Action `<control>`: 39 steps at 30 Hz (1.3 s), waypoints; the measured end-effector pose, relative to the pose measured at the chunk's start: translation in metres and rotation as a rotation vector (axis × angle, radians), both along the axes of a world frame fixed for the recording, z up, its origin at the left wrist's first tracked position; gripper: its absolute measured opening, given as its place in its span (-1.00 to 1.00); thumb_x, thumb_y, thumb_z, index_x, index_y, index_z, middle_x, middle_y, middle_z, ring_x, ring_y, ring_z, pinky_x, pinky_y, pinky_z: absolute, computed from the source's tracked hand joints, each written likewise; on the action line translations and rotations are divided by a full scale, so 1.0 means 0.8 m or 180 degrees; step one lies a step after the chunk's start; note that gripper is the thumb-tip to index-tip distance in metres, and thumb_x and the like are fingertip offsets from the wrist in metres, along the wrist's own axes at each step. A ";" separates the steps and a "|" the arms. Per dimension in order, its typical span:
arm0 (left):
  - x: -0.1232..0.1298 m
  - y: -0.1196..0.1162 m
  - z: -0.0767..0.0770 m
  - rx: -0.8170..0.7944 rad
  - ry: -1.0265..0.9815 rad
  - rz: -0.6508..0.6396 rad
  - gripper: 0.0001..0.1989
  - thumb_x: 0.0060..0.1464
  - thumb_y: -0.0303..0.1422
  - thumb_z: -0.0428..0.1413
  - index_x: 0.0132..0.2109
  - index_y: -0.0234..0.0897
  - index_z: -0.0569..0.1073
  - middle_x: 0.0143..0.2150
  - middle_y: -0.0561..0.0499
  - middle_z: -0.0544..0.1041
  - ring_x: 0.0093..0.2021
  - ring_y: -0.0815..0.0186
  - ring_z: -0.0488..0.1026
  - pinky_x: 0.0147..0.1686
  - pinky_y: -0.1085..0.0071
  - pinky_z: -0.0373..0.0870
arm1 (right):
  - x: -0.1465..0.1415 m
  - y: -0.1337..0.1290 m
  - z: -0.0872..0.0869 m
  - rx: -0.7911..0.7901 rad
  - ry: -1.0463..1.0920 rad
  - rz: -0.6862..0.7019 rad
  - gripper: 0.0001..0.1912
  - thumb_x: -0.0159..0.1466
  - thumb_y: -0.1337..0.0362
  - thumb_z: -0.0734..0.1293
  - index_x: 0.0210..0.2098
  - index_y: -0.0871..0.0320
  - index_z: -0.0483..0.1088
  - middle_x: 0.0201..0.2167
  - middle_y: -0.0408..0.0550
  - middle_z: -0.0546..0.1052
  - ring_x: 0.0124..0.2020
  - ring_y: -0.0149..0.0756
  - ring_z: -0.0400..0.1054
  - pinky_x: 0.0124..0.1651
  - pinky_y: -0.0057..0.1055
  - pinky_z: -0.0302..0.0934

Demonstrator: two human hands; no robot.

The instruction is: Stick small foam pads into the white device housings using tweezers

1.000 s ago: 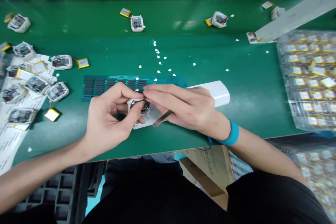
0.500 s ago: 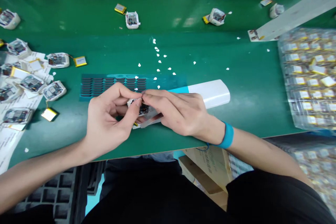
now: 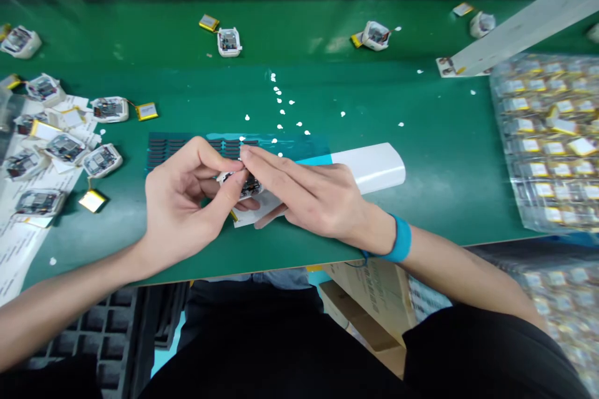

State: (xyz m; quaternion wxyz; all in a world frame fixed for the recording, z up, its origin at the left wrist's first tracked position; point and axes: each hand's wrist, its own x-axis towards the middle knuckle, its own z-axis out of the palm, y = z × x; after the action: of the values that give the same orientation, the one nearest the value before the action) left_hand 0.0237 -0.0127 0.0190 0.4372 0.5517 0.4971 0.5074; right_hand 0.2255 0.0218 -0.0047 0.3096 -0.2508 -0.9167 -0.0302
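Pinched between the thumb and fingers of my left hand (image 3: 185, 199) is a small white device housing (image 3: 253, 187) with an exposed circuit board. My right hand (image 3: 322, 196) is closed around its other side, fingertips meeting my left fingers at the top edge. What lies between the fingertips is too small to make out. A yellow edge, seemingly a battery (image 3: 234, 216), peeks out below the housing. Beneath my hands lies a glossy white strip (image 3: 377, 168) with a blue band. Behind my left hand, a blue film sheet (image 3: 159, 153) carries rows of thin black strips.
Several open white housings (image 3: 110, 109) with yellow batteries (image 3: 147, 111) lie at the left, some on printed paper (image 3: 19, 255). Small white stickers (image 3: 299, 124) dot the green table (image 3: 449, 187). A clear tray of batteries (image 3: 524, 174) and a slanted white post (image 3: 519, 25) occupy the right.
Both hands have shifted slightly left and up with the housing. My right fingers now reach further over its top edge, and more of the circuit board shows.
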 end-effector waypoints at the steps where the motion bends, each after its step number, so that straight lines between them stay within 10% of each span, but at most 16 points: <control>1: 0.000 -0.001 0.000 0.0000 0.0000 -0.0019 -0.84 0.19 -0.50 0.29 -0.30 -0.22 0.48 -0.40 0.11 0.68 -0.49 0.38 0.64 -0.49 0.54 0.62 | 0.000 0.001 0.002 -0.0226 0.0159 0.0053 -0.59 0.51 0.47 0.18 0.26 0.21 0.46 0.19 0.01 0.63 -0.09 -0.39 0.66 -0.21 -0.54 0.54; 8: -0.002 -0.007 -0.006 0.0082 0.0196 -0.0225 -0.85 0.18 -0.52 0.26 -0.26 -0.19 0.47 -0.29 0.07 0.71 -0.40 0.32 0.68 -0.41 0.45 0.65 | -0.001 0.007 0.013 -0.1374 0.0849 0.0148 -0.83 0.48 0.25 0.40 -0.02 0.20 0.56 -0.10 -0.07 0.73 -0.14 -0.40 0.66 -0.10 -0.53 0.50; 14: -0.008 -0.012 -0.019 0.0140 0.0529 -0.0332 -0.84 0.21 -0.45 0.30 -0.23 -0.14 0.46 -0.33 0.10 0.69 -0.37 0.27 0.70 -0.37 0.38 0.66 | -0.006 0.004 0.015 -0.2193 0.1272 -0.0037 -0.82 0.45 0.17 0.44 -0.14 0.18 0.58 -0.25 -0.15 0.73 -0.54 -0.56 0.41 -0.45 -0.57 0.28; 28: -0.019 0.015 -0.009 0.0834 0.1589 -0.0871 -0.87 0.26 -0.38 0.27 -0.13 -0.07 0.72 -0.14 -0.03 0.75 -0.18 0.10 0.69 -0.10 0.18 0.63 | 0.009 0.051 0.021 -0.1615 0.1343 -0.0808 -0.40 0.60 0.14 0.07 -0.51 0.02 0.47 -0.46 -0.09 0.61 -0.40 -0.27 0.50 -0.09 -0.23 0.52; 39: -0.030 0.021 -0.032 0.1551 0.2654 -0.0967 -0.83 0.39 -0.42 0.14 0.04 -0.23 0.59 0.05 -0.12 0.71 0.13 0.00 0.64 0.08 0.08 0.54 | 0.025 0.061 0.027 -0.1824 0.0728 0.0213 -0.47 0.58 -0.01 0.20 -0.32 0.17 0.58 -0.46 -0.09 0.62 -0.43 -0.36 0.47 -0.30 -0.39 0.33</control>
State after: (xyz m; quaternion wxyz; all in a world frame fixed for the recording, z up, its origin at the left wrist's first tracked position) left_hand -0.0005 0.0044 -0.0069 0.1289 0.8595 0.4105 0.2759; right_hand 0.2454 0.0709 0.0171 0.3282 -0.2993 -0.8549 0.2681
